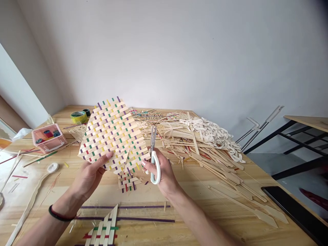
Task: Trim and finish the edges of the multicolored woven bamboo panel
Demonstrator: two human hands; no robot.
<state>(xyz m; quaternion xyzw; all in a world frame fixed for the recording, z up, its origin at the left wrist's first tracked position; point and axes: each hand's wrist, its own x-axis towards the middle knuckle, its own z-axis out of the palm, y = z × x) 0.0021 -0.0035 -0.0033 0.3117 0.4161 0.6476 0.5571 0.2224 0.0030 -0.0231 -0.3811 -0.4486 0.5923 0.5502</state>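
My left hand (93,172) grips the lower left edge of a woven bamboo sheet (112,133), thumb on top. The sheet is pale with purple, green, yellow and red strips, has several sides, and is held tilted above the table. In my right hand (162,171) is a pair of scissors (155,167) with white handles, blades pointing up and away from me. The right thumb is beside the sheet's lower right corner; whether it presses on it I cannot tell. Below the sheet lies a small woven scrap (127,182). Another woven piece (102,230) is nearer me.
Loose bamboo strips (215,164) and a heap of white cord (210,131) cover the right side. At left stand a pink box (48,138) with thread spools and a yellow tape roll (78,117). A black phone (292,208) lies at the right edge. Two purple strips (143,219) lie in front.
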